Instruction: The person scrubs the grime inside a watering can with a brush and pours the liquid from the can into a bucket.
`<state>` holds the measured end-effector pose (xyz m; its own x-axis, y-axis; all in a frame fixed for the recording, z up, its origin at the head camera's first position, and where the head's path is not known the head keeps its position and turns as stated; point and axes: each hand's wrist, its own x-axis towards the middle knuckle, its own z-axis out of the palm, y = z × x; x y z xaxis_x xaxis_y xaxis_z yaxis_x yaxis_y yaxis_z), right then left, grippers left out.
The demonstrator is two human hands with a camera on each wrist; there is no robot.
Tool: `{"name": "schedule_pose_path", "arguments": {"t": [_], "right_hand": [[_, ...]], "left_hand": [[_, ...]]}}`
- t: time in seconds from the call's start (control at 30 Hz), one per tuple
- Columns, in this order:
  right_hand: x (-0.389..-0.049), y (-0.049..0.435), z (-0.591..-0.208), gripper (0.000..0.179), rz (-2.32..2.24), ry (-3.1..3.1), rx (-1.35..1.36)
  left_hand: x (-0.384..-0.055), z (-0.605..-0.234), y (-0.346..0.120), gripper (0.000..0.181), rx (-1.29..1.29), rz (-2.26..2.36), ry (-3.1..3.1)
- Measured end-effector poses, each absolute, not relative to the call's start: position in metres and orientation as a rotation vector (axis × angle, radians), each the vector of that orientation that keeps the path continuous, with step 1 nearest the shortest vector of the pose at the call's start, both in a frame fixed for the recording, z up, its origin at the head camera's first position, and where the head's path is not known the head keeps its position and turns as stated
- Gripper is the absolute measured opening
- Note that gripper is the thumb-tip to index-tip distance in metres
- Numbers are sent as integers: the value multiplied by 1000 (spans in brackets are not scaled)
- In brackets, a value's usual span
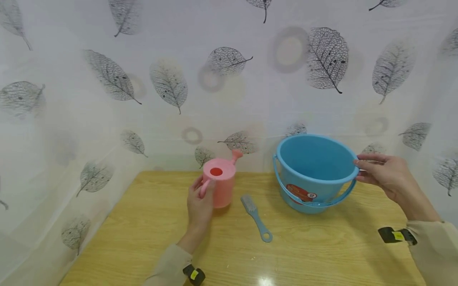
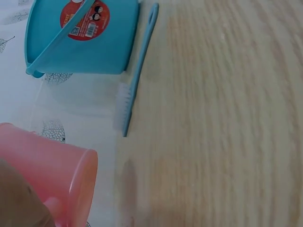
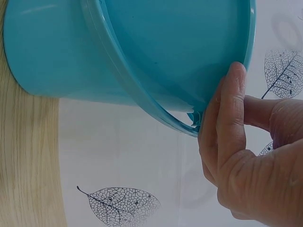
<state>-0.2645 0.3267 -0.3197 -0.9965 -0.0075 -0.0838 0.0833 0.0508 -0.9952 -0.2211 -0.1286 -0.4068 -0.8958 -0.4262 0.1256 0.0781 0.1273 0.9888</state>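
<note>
My left hand [image 1: 201,204] grips the handle of a pink toy watering can [image 1: 223,186]. In the left wrist view, the base of the can shows a gap from the wooden surface. On the right, a light blue bucket [image 1: 311,190] stands upright with its handle hanging down across the front. My right hand [image 1: 388,174] pinches the bucket's rim on its right side, as the right wrist view also shows. A blue-grey brush [image 1: 255,216] with pale bristles lies between the can and the bucket.
The wooden table [image 1: 143,238] carries these things near its back edge. Behind it hangs a whitish sheet [image 1: 229,107] printed with dark leaves, which also runs down the left side. A red label [image 2: 87,21] sits on the bucket's front.
</note>
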Motion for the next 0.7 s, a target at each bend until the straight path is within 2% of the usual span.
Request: {"name": "schedule_pose_path", "arguments": {"t": [0.13, 0.3, 0.47, 0.57, 0.7], "right_hand": [[-265, 326, -319, 15, -2120, 2226, 79], [-266, 326, -318, 12, -2099, 2248, 90], [-266, 326, -318, 24, -2041, 2295, 104], [-266, 327, -319, 13, -2080, 2259, 93], [-266, 327, -320, 12, -2103, 2241, 85]], "left_hand": [[-221, -411, -136, 55, 406, -1889, -2003], [-219, -417, -142, 70, 510, -1960, -1990], [-218, -422, -146, 72, 567, -1984, -1955], [-218, -424, -149, 71, 569, -2005, -1932], [-216, -424, -152, 72, 592, -2012, -1946]]}}
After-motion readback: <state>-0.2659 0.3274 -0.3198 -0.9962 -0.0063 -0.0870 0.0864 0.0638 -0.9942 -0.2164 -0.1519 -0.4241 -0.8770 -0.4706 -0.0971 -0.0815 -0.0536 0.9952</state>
